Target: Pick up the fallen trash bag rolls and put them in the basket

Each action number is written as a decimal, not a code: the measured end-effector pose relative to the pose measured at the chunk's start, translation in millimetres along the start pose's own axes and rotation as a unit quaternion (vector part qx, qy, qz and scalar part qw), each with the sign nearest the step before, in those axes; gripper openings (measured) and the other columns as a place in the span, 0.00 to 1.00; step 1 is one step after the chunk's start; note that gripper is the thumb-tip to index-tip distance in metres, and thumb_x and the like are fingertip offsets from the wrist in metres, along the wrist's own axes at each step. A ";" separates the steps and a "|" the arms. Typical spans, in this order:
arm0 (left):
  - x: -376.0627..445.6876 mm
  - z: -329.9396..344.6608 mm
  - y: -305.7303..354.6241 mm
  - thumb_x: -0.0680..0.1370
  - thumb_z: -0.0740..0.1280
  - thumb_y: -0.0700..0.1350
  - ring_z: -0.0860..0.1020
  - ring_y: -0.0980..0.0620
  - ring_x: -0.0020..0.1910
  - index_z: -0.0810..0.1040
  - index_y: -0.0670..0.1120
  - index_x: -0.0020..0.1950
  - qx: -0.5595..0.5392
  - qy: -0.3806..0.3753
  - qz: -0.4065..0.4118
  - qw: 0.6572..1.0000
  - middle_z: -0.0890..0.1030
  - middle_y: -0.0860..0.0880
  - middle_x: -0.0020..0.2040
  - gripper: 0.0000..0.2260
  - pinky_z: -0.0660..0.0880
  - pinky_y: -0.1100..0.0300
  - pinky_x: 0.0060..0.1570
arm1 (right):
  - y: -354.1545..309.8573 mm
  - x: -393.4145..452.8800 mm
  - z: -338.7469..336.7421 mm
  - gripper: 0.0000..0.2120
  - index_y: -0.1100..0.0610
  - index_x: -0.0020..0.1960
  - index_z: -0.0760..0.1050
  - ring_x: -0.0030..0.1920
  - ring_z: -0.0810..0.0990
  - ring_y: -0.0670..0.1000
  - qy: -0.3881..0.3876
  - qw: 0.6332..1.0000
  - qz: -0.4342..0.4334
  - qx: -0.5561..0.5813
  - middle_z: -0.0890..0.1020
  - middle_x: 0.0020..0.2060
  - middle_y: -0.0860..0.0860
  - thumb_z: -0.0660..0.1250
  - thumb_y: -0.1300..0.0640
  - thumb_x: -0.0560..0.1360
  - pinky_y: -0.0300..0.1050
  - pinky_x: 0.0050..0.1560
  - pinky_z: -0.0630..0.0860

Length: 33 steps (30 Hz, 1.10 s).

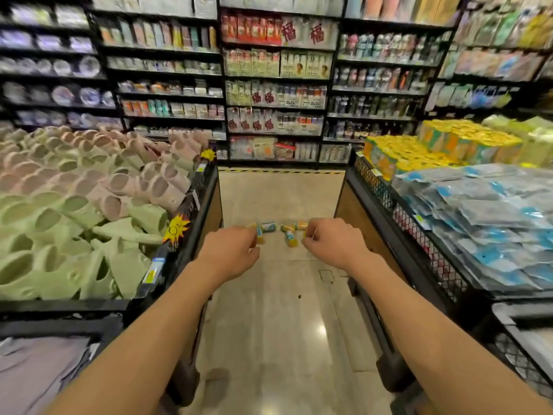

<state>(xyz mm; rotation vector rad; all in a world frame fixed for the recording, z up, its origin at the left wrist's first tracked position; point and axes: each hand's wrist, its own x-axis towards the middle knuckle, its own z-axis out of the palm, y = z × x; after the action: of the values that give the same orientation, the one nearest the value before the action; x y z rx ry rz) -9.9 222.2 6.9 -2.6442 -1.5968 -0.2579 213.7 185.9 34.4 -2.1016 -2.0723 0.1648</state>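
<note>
Several small trash bag rolls (291, 238) with yellow and blue labels lie scattered on the beige floor in the middle of the aisle, ahead of me. Both arms reach forward above the floor. My left hand (232, 250) is loosely curled, its fingertips overlapping the leftmost roll (259, 236) in view; I see nothing gripped. My right hand (332, 242) is curled the same way beside the rightmost rolls (301, 226). A black wire basket (375, 182) on the right holds stacked yellow-orange packs (419, 151).
A black bin of green and pink foam slippers (89, 211) borders the aisle on the left. Blue-grey bagged goods (493, 220) fill the right display. Tall stocked shelves (275, 85) close off the aisle's far end behind a striped floor line.
</note>
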 end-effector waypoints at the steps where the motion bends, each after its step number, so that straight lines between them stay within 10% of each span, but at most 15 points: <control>1: 21.5 1.0 -7.2 0.78 0.59 0.54 0.80 0.43 0.49 0.74 0.51 0.49 0.002 0.006 -0.005 1.000 0.80 0.50 0.49 0.09 0.72 0.53 0.40 | 4.6 23.8 2.7 0.10 0.48 0.55 0.77 0.46 0.76 0.53 0.004 1.000 -0.004 0.004 0.81 0.48 0.49 0.63 0.45 0.79 0.47 0.40 0.71; 33: 616.8 133.8 -269.5 0.78 0.59 0.53 0.78 0.45 0.45 0.73 0.49 0.48 0.001 -0.051 0.013 0.999 0.79 0.50 0.45 0.09 0.73 0.54 0.42 | 76.6 673.4 65.0 0.11 0.46 0.52 0.77 0.51 0.81 0.54 -0.044 0.998 0.029 -0.036 0.83 0.50 0.48 0.62 0.42 0.77 0.51 0.49 0.79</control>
<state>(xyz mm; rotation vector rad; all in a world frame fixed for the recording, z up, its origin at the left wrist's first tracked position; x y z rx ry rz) 49.6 904.4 -37.6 -2.7161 -1.5873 -0.1228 288.2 861.2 -10.9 -2.2373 -2.0960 0.1974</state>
